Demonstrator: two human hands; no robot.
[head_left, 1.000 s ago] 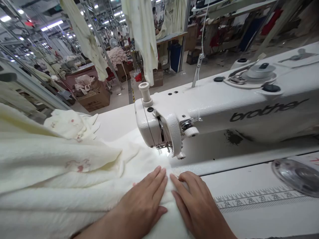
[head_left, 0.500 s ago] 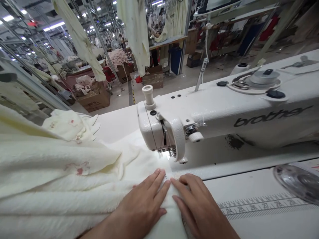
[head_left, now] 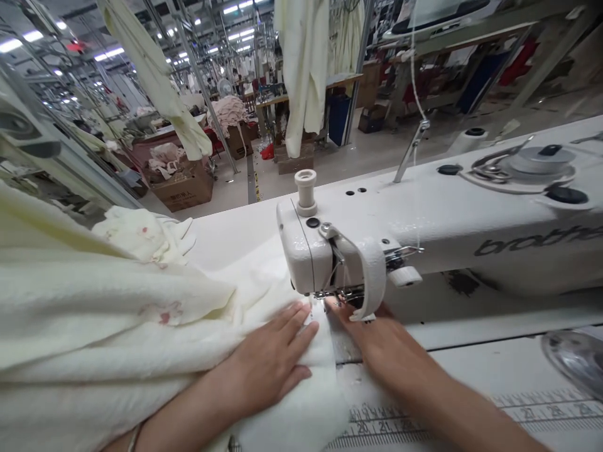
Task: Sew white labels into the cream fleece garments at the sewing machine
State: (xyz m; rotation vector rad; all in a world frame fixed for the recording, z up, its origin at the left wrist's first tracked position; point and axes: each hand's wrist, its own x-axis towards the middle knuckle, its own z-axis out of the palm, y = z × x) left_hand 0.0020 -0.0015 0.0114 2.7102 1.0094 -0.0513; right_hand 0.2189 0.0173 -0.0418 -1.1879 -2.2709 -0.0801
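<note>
Fingers (head_left: 296,319) flat on cream fabric (head_left: 117,326) at the presser foot (head_left: 332,294)
Left hand (head_left: 268,361) lies open, palm down, pinning the fabric to the desk (head_left: 471,355); right hand (head_left: 377,342) reaches under the sewing machine head (head_left: 311,251), its grip hidden. Judged step: setting the edge under the foot. Feeding calls for a flat, aligned edge.
</note>
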